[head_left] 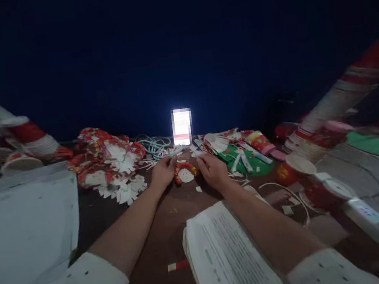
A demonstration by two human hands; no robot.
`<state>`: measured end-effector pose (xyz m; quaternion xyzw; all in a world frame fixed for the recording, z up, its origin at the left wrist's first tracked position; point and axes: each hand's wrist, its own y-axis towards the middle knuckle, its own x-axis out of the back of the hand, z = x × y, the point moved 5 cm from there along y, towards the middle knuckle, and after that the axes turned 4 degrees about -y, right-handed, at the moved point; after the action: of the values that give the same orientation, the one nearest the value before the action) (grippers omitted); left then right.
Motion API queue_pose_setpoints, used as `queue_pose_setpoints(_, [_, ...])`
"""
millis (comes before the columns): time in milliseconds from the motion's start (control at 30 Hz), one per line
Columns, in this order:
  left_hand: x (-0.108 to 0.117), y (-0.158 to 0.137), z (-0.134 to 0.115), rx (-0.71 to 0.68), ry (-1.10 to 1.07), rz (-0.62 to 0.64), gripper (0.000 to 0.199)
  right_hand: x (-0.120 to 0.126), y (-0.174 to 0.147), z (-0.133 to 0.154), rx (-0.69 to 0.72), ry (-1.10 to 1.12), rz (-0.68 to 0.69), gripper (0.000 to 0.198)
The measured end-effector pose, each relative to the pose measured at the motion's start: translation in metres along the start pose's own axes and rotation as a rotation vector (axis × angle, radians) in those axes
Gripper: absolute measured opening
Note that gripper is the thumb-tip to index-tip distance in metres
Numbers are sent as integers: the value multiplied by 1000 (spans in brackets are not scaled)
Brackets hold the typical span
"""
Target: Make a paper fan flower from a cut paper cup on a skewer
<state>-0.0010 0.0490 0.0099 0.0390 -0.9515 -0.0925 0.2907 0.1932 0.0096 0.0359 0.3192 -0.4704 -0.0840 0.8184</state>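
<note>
My left hand [164,174] and my right hand [213,171] are close together at the middle of the table, wrists turned inward. Thumb and fingers are pinched together on both; what lies in the pinches is too small to make out. Between them sits a small round white dotted piece [186,175] with a red-orange, bumpy ring [177,178] around its upper side. My fingertips are beside the ring's upper edges; I cannot tell whether they touch it. A lit, blurred-out screen [182,127] stands just behind.
A printed paper stack [227,251] lies under my right forearm. Left are a large white sheet [29,233], white paper cutouts [126,190] and pale blue cord [157,145]. Right are green paper [264,166], a paper cup [292,171] and a leaning stack of red-and-white cups [335,102].
</note>
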Motion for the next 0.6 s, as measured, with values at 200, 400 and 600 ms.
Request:
queue_pose_setpoints(200, [-2, 0, 3, 14, 5, 7, 46, 0, 1, -1, -1, -34, -18, 35])
queue_pose_setpoints(400, [-1, 1, 1, 29, -8, 4, 44, 3, 1, 5, 41, -44, -32, 36])
queue_pose_setpoints(600, [0, 2, 5, 17, -27, -31, 48, 5, 2, 1, -1, -43, -40, 35])
